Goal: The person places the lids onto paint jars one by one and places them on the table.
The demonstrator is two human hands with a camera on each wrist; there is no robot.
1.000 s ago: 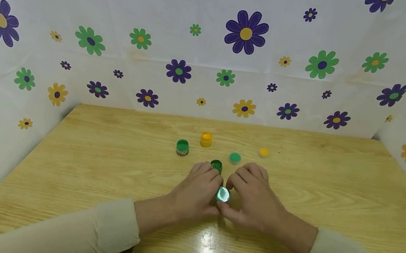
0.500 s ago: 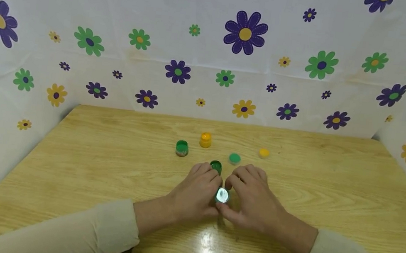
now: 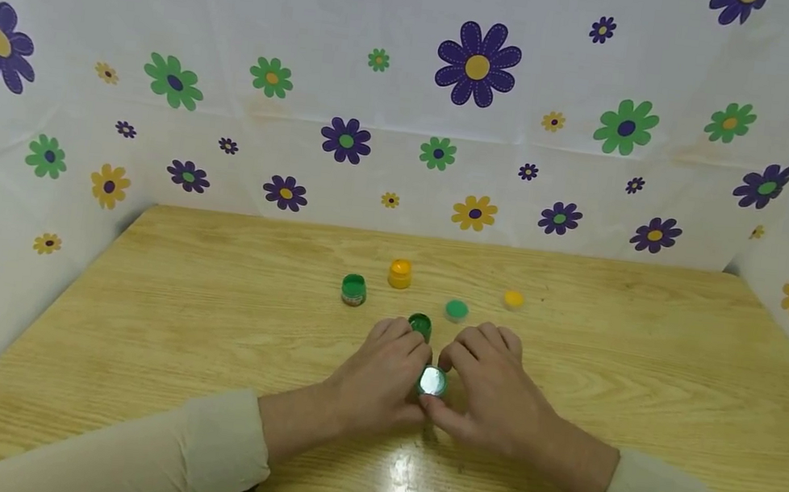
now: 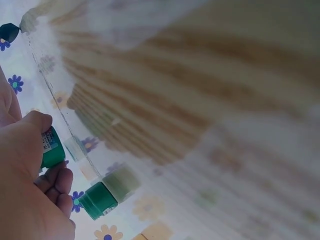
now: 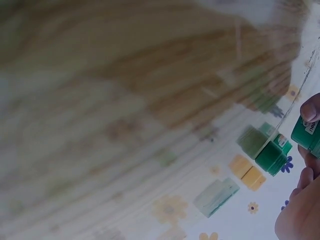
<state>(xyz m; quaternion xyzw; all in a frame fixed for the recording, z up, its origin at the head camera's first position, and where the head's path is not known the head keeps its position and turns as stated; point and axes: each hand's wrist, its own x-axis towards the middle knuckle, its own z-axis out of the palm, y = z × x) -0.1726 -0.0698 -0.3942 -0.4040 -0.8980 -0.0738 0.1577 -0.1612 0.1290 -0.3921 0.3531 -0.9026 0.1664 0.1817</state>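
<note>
Little green jar (image 3: pixel 433 381) over mid-desk (image 3: pixel 196 321), two-handed grip
Left hand (image 3: pixel 380 373) and right hand (image 3: pixel 501 384) both have it pinched; I'd brace with one, keep it level, and mind that open green pot (image 3: pixel 419 326) just beyond.

In the head view, my left hand (image 3: pixel 380 370) and right hand (image 3: pixel 496 383) conceal the sides of the held green jar (image 3: pixel 433 381). My left fingers also cover the lower part of the farther green jar (image 3: pixel 420 324). Both sleeves (image 3: pixel 219 441) are cut off by the frame. In the right wrist view, the right edge crops the held jar; its label (image 5: pixel 311 127) is too small to read fully. Near table surface (image 3: pixel 174 318): blurred in both wrist views.
</note>
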